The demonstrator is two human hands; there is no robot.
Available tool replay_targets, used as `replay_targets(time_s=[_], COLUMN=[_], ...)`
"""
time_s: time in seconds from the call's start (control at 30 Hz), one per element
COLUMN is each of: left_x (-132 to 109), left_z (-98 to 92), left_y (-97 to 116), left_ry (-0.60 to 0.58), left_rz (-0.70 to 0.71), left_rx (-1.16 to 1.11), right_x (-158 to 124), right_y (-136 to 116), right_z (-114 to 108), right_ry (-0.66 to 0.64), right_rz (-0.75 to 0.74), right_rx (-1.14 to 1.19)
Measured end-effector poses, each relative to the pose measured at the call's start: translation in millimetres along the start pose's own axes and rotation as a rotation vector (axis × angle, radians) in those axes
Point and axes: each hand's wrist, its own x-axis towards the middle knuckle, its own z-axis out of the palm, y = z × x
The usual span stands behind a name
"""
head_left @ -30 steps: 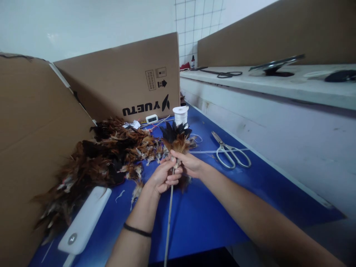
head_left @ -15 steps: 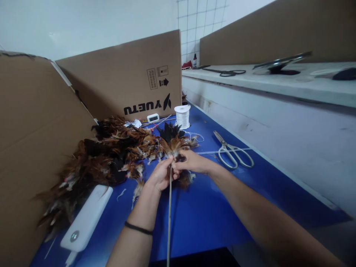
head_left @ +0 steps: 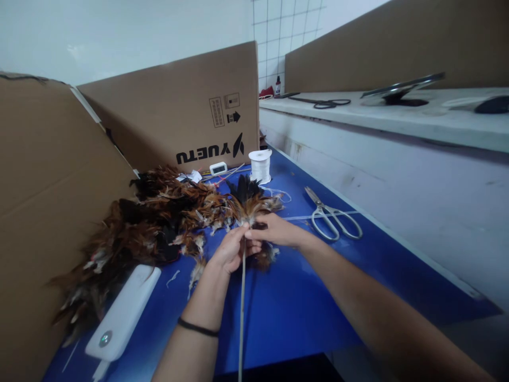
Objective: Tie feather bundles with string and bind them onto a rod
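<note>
white power bank [head_left: 121, 313], on blue table [head_left: 302, 302] | cardboard box [head_left: 167, 106], at back | small bottle [head_left: 278, 86], on ledge [head_left: 382, 115]

The upside-down brand name "YUETU" [head_left: 202, 153] stands on the cardboard box [head_left: 159, 111]. Above it are a printed arrow [head_left: 234, 116] and small print too tiny to read.

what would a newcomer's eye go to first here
Probably the brown-and-black feather heap sprawling across the left of the blue table. Next, a feather cluster fans out at the centre, just beyond where the left grip and right grip meet at a thin stick. Behind, a cardboard panel shows YUETU upside down.
</note>
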Motion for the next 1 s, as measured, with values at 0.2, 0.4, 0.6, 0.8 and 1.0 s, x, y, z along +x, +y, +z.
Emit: replay_targets(time_s=[0.2,0.4,0.6,0.8,1.0], left_x=[0,0,1,3,7], left_z=[-3.9,-4.0,-4.5,-6.5,-11.4], left_y=[-3,-2,-2,-4,-3], left_ry=[-0.142,-0.213,-0.22,-0.17,-0.179], left_rz=[0.027,0.001,-0.036,-0.004,-0.017], left_rx=[0.052,0.016,0.028,0.026,-0.013], right_x=[0,6,9,5,-9], right_y=[-1,12,16,9,-21], right_z=[1,0,-2,-1,-1], right_ry=[-0.073,-0.022,-0.044,-0.01,0.208], right_rz=[0.083,-0.011,-0.044,-0.054,-0.106], right_rx=[0.31,0.042,-0.149,-0.406,-0.732])
